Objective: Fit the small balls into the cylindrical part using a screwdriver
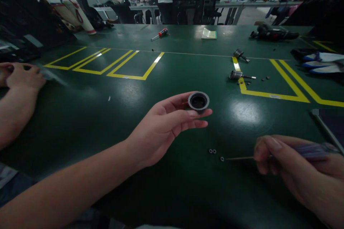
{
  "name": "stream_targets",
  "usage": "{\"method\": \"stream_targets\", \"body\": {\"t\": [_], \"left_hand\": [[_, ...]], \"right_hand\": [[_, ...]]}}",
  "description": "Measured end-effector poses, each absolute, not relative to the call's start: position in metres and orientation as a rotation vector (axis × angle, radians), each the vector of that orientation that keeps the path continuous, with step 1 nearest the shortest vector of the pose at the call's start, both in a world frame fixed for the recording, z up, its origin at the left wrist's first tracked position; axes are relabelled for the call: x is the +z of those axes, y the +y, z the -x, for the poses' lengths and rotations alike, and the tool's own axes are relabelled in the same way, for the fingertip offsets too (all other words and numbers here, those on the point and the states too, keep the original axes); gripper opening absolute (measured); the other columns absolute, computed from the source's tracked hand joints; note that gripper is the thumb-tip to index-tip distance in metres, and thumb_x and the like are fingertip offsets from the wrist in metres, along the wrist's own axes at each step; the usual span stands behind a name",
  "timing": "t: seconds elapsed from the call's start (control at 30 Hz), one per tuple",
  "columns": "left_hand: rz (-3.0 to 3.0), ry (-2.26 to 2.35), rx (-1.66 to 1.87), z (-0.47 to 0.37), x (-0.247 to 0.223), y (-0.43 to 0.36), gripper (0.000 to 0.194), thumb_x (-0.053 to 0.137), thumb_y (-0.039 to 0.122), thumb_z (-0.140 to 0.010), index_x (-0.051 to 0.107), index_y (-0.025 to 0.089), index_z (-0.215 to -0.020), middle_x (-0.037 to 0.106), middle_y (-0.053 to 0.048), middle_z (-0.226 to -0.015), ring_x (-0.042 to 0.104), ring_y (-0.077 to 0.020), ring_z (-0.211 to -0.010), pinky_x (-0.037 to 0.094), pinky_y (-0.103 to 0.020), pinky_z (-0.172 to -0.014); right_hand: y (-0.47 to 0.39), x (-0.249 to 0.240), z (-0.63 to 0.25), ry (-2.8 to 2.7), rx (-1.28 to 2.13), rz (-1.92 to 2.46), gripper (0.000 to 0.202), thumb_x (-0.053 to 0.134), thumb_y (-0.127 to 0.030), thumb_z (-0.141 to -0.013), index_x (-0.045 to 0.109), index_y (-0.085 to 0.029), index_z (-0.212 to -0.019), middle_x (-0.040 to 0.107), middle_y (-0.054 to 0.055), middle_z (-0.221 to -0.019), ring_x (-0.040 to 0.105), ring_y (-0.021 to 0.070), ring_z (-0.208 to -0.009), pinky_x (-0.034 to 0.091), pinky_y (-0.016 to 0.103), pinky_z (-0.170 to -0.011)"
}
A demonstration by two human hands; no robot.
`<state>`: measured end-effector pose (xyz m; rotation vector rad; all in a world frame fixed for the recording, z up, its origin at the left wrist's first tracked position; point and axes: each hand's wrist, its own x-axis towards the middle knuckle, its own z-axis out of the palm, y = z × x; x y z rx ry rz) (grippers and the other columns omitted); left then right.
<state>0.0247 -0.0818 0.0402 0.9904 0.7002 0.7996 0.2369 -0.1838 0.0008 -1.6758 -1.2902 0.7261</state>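
My left hand [163,125] is closed around a small round dark metal cup [199,101], thumb and fingers at its sides and the hollow opening facing me. In my right hand [292,164] is a screwdriver with a translucent purplish handle [309,150]. Its thin shaft [239,158] points left, low over the green table [172,193]. At the tip is a small metal ring [221,159]; whether they touch or the ring sits on the tip, I cannot tell. Two more small rings [212,151] lie side by side just beyond it.
Two metal parts with shafts [236,75] lie at a yellow tape outline [274,96], among tiny loose pieces. Farther back are a red-handled screwdriver [162,32], a yellowish notepad [209,34] and a black power tool [274,33]. Another person's hands [24,77] rest at the left.
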Motion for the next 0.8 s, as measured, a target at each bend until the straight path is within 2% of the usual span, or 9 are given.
{"method": "stream_targets", "body": {"t": [0.17, 0.33, 0.53, 0.7, 0.8], "left_hand": [[-1.116, 0.728, 0.744, -0.022, 0.03, -0.083, 0.037, 0.06, 0.01, -0.074, 0.061, 0.018, -0.109, 0.065, -0.007, -0.109, 0.061, -0.024, -0.102, 0.051, -0.039, -0.085], [-1.187, 0.743, 0.72, -0.022, 0.025, -0.085, 0.04, 0.063, 0.013, -0.073, 0.06, 0.02, -0.112, 0.065, -0.007, -0.108, 0.061, -0.0226, -0.1, 0.049, -0.04, -0.087], [-1.233, 0.798, 0.662, -0.024, 0.024, -0.087, 0.04, 0.062, 0.01, -0.072, 0.061, 0.019, -0.11, 0.067, -0.005, -0.103, 0.062, -0.0195, -0.098, 0.047, -0.037, -0.088], [-1.274, 0.827, 0.612, -0.026, 0.021, -0.089, 0.04, 0.061, 0.008, -0.072, 0.06, 0.017, -0.11, 0.068, -0.006, -0.102, 0.063, -0.0182, -0.096, 0.048, -0.035, -0.088], [-1.297, 0.82, 0.604, -0.028, 0.02, -0.091, 0.038, 0.061, 0.007, -0.071, 0.06, 0.017, -0.108, 0.069, -0.006, -0.099, 0.064, -0.0176, -0.094, 0.049, -0.035, -0.088]], "right_hand": [[-0.18, 0.008, -0.233, -1.593, 0.611, 1.602, 0.034, 0.049, -0.042, -0.084, 0.063, -0.024, -0.059, 0.059, -0.002, -0.046, 0.055, 0.0116, -0.04, 0.045, 0.018, -0.036], [-0.181, 0.013, -0.228, -1.815, 0.525, 1.516, 0.034, 0.042, -0.034, -0.088, 0.058, -0.024, -0.059, 0.058, -0.002, -0.049, 0.056, 0.0112, -0.043, 0.042, 0.019, -0.037], [-0.192, 0.007, -0.227, -1.878, 0.55, 1.45, 0.026, 0.044, -0.027, -0.088, 0.055, -0.024, -0.064, 0.056, -0.002, -0.056, 0.055, 0.0103, -0.048, 0.043, 0.02, -0.043], [-0.203, -0.005, -0.241, -1.808, 0.495, 1.27, 0.017, 0.043, -0.024, -0.087, 0.06, -0.027, -0.083, 0.063, 0.001, -0.068, 0.063, 0.0172, -0.062, 0.05, 0.026, -0.054], [-0.21, -0.009, -0.242, -1.896, 0.406, 1.247, 0.023, 0.048, -0.023, -0.084, 0.059, -0.032, -0.102, 0.068, 0.002, -0.087, 0.067, 0.0215, -0.079, 0.055, 0.03, -0.066]]}}
